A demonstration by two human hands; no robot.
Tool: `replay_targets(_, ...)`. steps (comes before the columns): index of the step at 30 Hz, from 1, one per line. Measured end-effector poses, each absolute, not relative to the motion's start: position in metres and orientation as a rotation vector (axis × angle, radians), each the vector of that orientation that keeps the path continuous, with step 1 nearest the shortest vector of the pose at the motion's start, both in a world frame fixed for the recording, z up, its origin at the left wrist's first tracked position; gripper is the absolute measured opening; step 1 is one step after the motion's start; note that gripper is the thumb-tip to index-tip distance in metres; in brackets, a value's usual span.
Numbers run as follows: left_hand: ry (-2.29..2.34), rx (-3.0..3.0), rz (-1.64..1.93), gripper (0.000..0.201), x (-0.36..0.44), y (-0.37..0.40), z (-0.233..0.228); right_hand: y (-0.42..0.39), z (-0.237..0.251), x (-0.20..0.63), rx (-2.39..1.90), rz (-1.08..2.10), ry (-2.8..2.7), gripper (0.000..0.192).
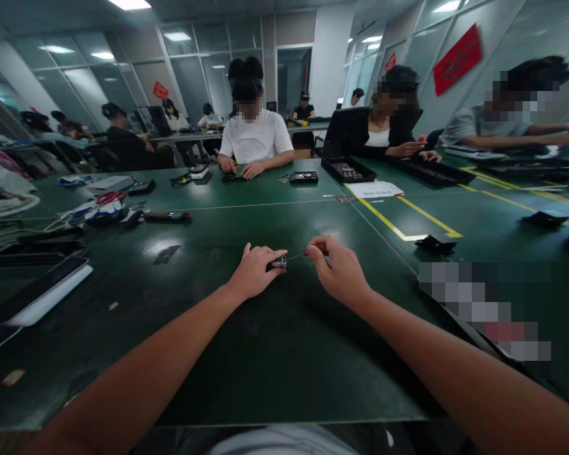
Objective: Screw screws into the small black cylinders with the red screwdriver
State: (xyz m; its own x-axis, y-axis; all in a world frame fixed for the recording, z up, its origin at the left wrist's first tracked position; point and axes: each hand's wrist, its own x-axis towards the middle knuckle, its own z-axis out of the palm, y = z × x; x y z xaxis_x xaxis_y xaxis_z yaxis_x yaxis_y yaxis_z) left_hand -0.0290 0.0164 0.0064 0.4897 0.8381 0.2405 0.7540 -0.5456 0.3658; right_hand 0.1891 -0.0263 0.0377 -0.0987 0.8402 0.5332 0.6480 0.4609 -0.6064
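1. Where the two hands meet over the middle of the green counter (284,354), a small screwdriver (291,258) spans the gap between them, its long axis running left to right.
2. The left hand (256,272) is closed around its dark, metal-collared handle.
3. The right hand (339,268) pinches the thin shaft's far-right tip.
4. Both hands are equally near it.

Small silver-tipped dark tool (279,261) — thin shaft level, above green table (246,354)
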Motion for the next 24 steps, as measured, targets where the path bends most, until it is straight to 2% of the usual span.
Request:
replay_targets(13,1.412,2.475,0.606,0.041,-0.031,0.017,0.007,-0.021,0.035,0.192,-1.310,0.210,-1.771,0.018)
replay_targets(20,1.345,2.350,0.855,0.031,-0.032,0.014,0.013,-0.021,0.035,0.194,-1.319,0.263,-1.745,0.019)
replay_targets(24,1.321,2.267,0.935,0.043,-0.034,0.011,0.016,-0.020,0.034,0.195,-1.300,0.283,-1.732,0.020)
